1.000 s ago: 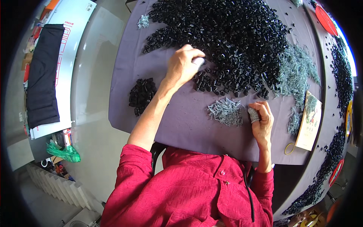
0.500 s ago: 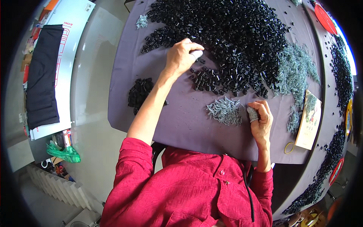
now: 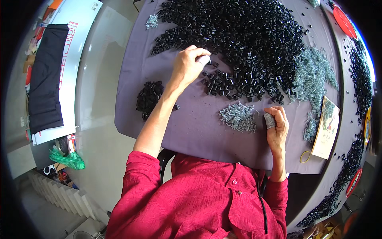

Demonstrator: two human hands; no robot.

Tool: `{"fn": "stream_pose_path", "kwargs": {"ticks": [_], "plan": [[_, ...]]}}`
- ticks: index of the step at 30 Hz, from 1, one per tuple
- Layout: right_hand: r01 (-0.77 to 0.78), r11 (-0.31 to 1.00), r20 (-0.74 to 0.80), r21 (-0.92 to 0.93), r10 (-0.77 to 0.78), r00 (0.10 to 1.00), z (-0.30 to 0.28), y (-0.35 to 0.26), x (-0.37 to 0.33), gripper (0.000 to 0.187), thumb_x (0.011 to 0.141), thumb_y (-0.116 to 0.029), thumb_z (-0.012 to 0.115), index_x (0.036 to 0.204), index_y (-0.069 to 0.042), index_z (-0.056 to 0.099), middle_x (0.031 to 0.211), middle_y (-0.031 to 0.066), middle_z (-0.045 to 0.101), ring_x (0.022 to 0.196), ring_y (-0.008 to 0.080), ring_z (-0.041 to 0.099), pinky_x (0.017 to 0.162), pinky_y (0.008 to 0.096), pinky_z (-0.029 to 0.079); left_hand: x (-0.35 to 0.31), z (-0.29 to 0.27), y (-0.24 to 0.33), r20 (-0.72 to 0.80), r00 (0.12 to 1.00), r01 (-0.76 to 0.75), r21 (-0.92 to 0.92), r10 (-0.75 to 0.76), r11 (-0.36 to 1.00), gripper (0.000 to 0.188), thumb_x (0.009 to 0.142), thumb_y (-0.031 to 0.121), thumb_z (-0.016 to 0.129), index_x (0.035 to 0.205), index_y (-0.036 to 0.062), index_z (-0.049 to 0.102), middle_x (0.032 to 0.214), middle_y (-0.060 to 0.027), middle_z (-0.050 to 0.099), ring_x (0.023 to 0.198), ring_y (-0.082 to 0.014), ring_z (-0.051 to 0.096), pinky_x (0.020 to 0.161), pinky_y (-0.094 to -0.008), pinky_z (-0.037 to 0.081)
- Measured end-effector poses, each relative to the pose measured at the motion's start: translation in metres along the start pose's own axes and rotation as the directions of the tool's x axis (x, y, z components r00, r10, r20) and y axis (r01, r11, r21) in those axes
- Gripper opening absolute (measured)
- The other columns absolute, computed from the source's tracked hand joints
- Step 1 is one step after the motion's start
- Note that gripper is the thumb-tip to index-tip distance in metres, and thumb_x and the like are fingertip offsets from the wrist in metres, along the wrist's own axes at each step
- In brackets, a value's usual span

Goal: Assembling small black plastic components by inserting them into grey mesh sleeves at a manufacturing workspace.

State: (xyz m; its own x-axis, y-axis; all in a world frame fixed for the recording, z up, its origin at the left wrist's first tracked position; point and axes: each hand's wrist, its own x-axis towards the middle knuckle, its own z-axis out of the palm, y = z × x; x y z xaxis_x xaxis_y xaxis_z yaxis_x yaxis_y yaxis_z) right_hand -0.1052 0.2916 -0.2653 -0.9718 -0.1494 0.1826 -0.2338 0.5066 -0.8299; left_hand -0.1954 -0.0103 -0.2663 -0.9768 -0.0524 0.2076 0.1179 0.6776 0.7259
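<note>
My left hand (image 3: 188,65) is held over the near-left edge of a large heap of small black plastic pieces (image 3: 242,44). Its thumb and fingers are closed in a pinch, with pale wrapping on the thumb; a dark bit shows by the tip, but I cannot tell whether it is gripped. My right hand (image 3: 278,128), its thumb also wrapped, has curled fingers just right of a small pile of grey screws (image 3: 238,117). Whatever its fingertips hold is hidden. Left of my left forearm lies a smaller pile of black pieces (image 3: 149,96).
A bigger spread of grey screws (image 3: 312,75) borders the heap on the right. Near it lie a printed booklet (image 3: 327,131) and a yellow ring (image 3: 305,157). Another table at right carries more black pieces (image 3: 352,159) and a red basket (image 3: 344,22). Black cloth (image 3: 48,79) hangs at left.
My left hand has drawn slightly back toward me and left, still pinched. My right hand stays beside the small screw pile. The whole view has shifted a little.
</note>
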Motion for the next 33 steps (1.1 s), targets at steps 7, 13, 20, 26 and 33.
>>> {"fn": "stream_pose_path", "kwargs": {"ticks": [7, 13, 20, 26, 33], "plan": [[0.012, 1.000, -0.005, -0.001, -0.012, 1.000, 0.000, 0.000, -0.001, 0.043, 0.057, 0.012, 0.039, 0.092, -0.001, 0.061, 0.090, 0.0140, 0.057, 0.084, 0.0304, 0.058, 0.079, 0.0310, 0.046, 0.003, 0.043, 0.043, 0.041, 0.927, -0.375, 0.148, 0.373, 0.915, 0.023, 0.074, 0.022, 0.074, 0.095, 0.0145, 0.071, 0.082, -0.0027, 0.062, 0.070, -0.0166, 0.062, 0.062, -0.0298, 0.051], [0.041, 0.999, -0.010, -0.020, -0.041, 0.999, 0.002, -0.002, 0.000, 0.041, 0.059, 0.011, 0.040, 0.092, -0.001, 0.061, 0.089, 0.0137, 0.057, 0.083, 0.0304, 0.058, 0.077, 0.0318, 0.047, 0.012, 0.038, 0.026, 0.032, 0.968, -0.250, 0.255, 0.251, 0.934, 0.017, 0.073, 0.024, 0.074, 0.089, 0.0167, 0.072, 0.080, -0.0007, 0.063, 0.070, -0.0163, 0.063, 0.064, -0.0288, 0.052], [0.049, 0.998, -0.027, -0.028, -0.049, 0.998, 0.001, 0.001, 0.000, 0.040, 0.058, 0.012, 0.041, 0.091, -0.001, 0.061, 0.089, 0.0138, 0.057, 0.083, 0.0306, 0.058, 0.077, 0.0307, 0.046, 0.020, 0.010, -0.001, 0.035, 0.988, -0.152, 0.229, 0.148, 0.962, 0.016, 0.076, 0.014, 0.071, 0.092, 0.0142, 0.072, 0.075, 0.0002, 0.060, 0.067, -0.0139, 0.059, 0.061, -0.0275, 0.047], [0.066, 0.998, -0.030, -0.013, -0.066, 0.997, 0.001, 0.002, -0.001, 0.042, 0.058, 0.014, 0.041, 0.091, -0.002, 0.061, 0.089, 0.0135, 0.057, 0.083, 0.0302, 0.058, 0.076, 0.0301, 0.046, 0.012, -0.005, -0.005, -0.029, 0.999, -0.043, 0.044, 0.044, 0.998, 0.015, 0.078, 0.012, 0.069, 0.093, 0.0107, 0.071, 0.079, -0.0035, 0.063, 0.067, -0.0159, 0.060, 0.060, -0.0275, 0.046], [0.053, 0.999, -0.036, -0.014, -0.053, 0.998, 0.001, 0.000, -0.001, 0.039, 0.060, 0.014, 0.044, 0.090, -0.002, 0.062, 0.088, 0.0123, 0.057, 0.082, 0.0285, 0.058, 0.075, 0.0299, 0.046, 0.004, -0.001, 0.012, 0.020, 1.000, -0.013, 0.108, 0.011, 0.994, 0.010, 0.076, 0.014, 0.068, 0.085, 0.0110, 0.071, 0.080, -0.0059, 0.065, 0.069, -0.0214, 0.064, 0.062, -0.0313, 0.050]]}}
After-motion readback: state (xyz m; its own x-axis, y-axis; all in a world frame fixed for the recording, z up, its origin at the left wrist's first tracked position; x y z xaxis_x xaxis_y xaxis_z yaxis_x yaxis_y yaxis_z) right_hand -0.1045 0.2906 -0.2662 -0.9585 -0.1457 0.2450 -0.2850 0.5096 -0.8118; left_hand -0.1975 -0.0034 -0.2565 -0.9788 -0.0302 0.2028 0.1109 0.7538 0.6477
